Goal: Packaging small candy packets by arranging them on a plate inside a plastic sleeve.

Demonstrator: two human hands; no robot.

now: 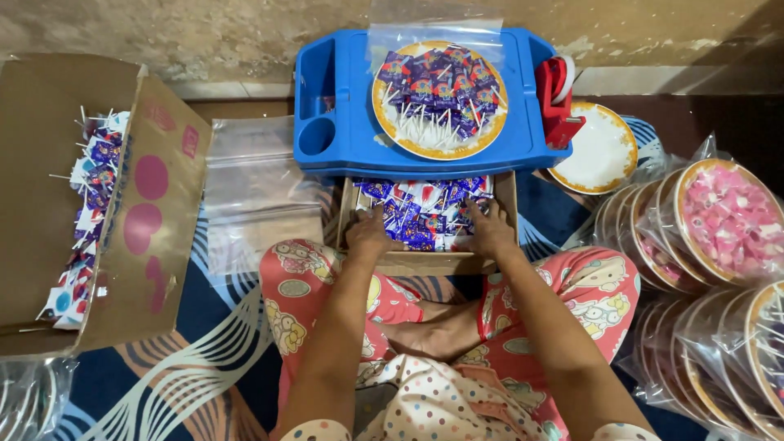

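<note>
A small cardboard box [425, 261] sits between my knees, filled with wrapped lollipops [425, 208] in blue, red and white wrappers. My left hand [369, 231] rests in the box's left side, fingers down among the lollipops. My right hand [490, 229] is in the right side, fingers spread on the sweets. Whether either hand grips any lollipop is hidden. Just beyond the box a blue plastic tray [351, 139] carries a gold-rimmed plate [441, 98] heaped with the same lollipops, with a clear bag under it.
A red tape dispenser [555, 94] stands on the tray's right edge. An empty gold-rimmed plate [600, 151] lies right of it. Bagged plates of pink sweets [723, 220] stack at right. Clear zip bags [257, 188] lie left. A large cardboard box [155, 212] holds lollipops.
</note>
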